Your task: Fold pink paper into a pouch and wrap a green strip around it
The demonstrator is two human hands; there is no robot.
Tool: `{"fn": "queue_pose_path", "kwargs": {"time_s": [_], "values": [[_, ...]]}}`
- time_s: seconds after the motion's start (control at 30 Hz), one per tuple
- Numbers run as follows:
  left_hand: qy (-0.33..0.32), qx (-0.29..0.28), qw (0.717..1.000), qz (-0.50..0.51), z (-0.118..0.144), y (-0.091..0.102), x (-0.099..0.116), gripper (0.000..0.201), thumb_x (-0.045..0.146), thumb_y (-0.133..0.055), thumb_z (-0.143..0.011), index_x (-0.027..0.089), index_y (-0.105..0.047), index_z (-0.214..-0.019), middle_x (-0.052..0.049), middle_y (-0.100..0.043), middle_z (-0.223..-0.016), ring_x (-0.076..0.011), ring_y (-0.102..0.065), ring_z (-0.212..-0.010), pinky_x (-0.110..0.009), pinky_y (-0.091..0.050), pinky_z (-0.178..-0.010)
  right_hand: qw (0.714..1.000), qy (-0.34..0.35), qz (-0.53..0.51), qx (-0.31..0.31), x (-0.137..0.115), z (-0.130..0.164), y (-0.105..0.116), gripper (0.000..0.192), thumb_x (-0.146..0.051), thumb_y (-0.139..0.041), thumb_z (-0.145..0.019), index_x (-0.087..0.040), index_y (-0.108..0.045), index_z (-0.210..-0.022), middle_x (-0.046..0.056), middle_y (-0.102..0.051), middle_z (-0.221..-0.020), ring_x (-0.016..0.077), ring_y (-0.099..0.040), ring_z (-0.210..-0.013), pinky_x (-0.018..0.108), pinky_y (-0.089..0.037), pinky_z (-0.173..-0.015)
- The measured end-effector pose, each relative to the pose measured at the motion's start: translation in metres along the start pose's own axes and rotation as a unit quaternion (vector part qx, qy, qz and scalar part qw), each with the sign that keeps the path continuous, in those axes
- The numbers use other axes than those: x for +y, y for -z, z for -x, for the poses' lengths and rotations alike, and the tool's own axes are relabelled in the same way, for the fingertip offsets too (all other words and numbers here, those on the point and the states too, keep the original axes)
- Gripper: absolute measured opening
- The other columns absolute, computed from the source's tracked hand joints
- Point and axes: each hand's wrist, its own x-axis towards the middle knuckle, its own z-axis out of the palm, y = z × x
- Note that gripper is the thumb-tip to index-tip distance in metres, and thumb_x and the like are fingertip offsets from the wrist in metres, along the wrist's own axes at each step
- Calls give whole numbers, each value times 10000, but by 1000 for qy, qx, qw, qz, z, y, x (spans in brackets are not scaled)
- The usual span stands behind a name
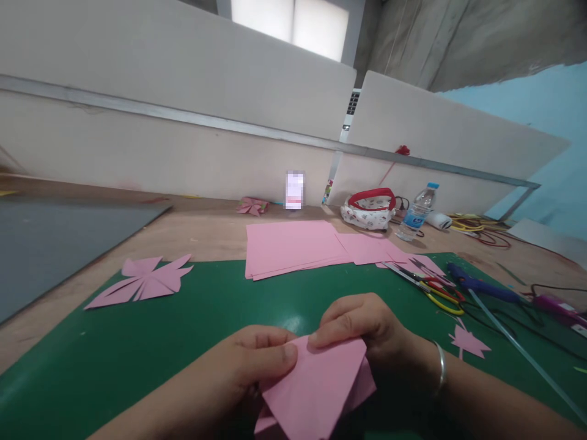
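Note:
A folded pink paper sheet (316, 385) is held low in front of me, over the green cutting mat (183, 342). My left hand (250, 370) pinches its upper left edge with thumb and fingers. From the right, my right hand (367, 333), with a silver bangle on the wrist, grips the paper's top edge. Both hands meet at the top corner of the fold.
A cut pink paper shape (142, 281) lies at the mat's far left. A stack of pink sheets (293, 247) lies ahead. Scissors (431, 287), a blue glue gun (481, 286) and a small pink scrap (468, 342) are to the right. A water bottle (417, 214) and pouch (369, 211) stand behind.

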Motion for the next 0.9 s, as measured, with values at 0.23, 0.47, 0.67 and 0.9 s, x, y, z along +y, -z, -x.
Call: {"fn": "queue_pose_path", "kwargs": {"time_s": [0.23, 0.47, 0.67, 0.9], "values": [[-26, 26, 999, 15, 4, -7, 12, 378, 481, -695, -766, 116, -706, -862, -57, -639, -678, -120, -522, -579, -205, -363, -536, 998, -47, -42, 9, -2, -2, 4, 189, -237, -709, -824, -241, -773, -1002, 73, -712, -838, 116, -650, -709, 196, -505, -636], [-184, 145, 968, -92, 12, -13, 29, 258, 312, -740, -680, 217, -712, -919, -38, -727, -865, -212, -626, -801, -286, -462, -677, 924, -271, -215, 163, -1, -6, 3, 169, -146, -793, -662, -229, -803, -809, 59, -745, -812, 119, -638, -663, 204, -488, -584], [-241, 194, 933, -186, 15, -15, 27, 152, 348, -715, -690, 207, -736, -743, -11, -700, -699, -172, -568, -650, -265, -413, -597, 883, -322, -296, 173, -4, -8, -4, 159, -133, -808, -591, -184, -802, -741, 62, -742, -737, 100, -601, -585, 207, -454, -557], [-147, 140, 979, -4, 12, -11, 25, 94, 266, -743, -676, 196, -682, -689, 44, -557, -502, -75, -424, -439, -193, -287, -451, 868, -319, -337, 177, 1, -10, -6, 147, -238, -846, -580, -164, -795, -697, 62, -720, -669, 93, -566, -537, 205, -429, -523]]}}
